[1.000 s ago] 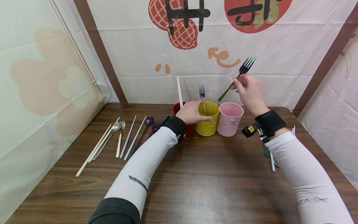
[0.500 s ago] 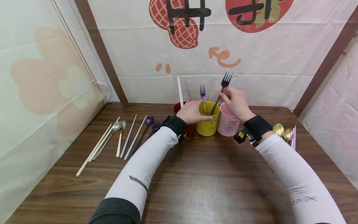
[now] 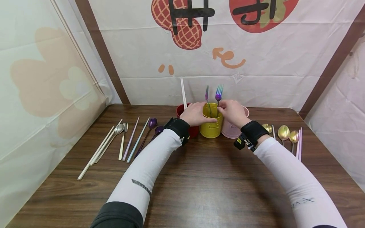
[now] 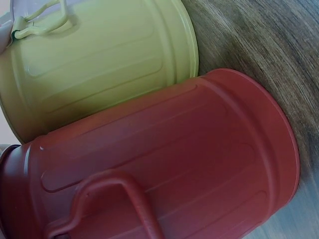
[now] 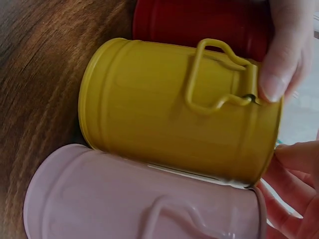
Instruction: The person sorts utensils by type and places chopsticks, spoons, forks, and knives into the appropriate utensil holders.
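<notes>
Rainbow fork (image 3: 219,92) tines up, handle down in yellow bucket (image 3: 210,130), long axis near vertical; right hand (image 3: 233,112) pinches it. Left hand (image 3: 196,114): thumb on bucket, fingers hidden, can't tell grip. Right sleeve (image 3: 293,177) print: only X legible.

Fork (image 3: 219,93) pinched by the right hand (image 3: 233,112) is super shiny metal, yellow bucket (image 3: 210,130) just under that grip looks like smooth painted metal, table (image 3: 199,177) below is glossy woodgrain.

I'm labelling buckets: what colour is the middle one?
The middle bucket is yellow, best seen from the right wrist.
</notes>
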`<move>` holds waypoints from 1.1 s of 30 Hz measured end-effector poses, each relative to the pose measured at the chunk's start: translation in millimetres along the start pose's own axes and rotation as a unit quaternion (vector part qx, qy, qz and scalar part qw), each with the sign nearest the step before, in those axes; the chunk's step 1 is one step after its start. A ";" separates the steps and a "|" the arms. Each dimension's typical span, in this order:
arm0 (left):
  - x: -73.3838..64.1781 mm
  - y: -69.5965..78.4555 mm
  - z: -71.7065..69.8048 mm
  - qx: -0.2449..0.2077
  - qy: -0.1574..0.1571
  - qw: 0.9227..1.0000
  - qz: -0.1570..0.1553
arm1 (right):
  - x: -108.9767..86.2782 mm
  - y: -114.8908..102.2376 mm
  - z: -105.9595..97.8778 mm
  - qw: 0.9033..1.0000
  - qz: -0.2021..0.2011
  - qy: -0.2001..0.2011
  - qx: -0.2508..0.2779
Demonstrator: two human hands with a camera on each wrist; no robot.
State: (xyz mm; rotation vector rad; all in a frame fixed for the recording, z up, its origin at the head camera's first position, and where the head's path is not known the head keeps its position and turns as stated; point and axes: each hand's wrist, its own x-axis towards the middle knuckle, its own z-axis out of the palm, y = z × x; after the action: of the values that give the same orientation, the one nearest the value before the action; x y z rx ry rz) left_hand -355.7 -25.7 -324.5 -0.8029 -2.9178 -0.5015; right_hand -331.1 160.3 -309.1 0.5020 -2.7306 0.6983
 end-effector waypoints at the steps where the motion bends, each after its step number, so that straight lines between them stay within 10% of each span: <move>1: 0.3 -0.1 0.2 -0.002 0.000 1.000 0.001 | 0.4 -0.5 1.1 1.000 0.002 -0.002 0.000; 33: -0.3 -0.2 -1.0 -0.004 0.003 1.000 0.007 | -8.0 2.5 -22.2 0.999 0.017 0.008 0.047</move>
State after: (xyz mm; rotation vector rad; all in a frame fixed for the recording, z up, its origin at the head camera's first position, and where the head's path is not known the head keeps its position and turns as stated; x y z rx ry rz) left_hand -355.6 -26.4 -323.7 -0.8215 -2.9040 -0.5124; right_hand -320.9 175.7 -294.1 0.4688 -2.7080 0.8400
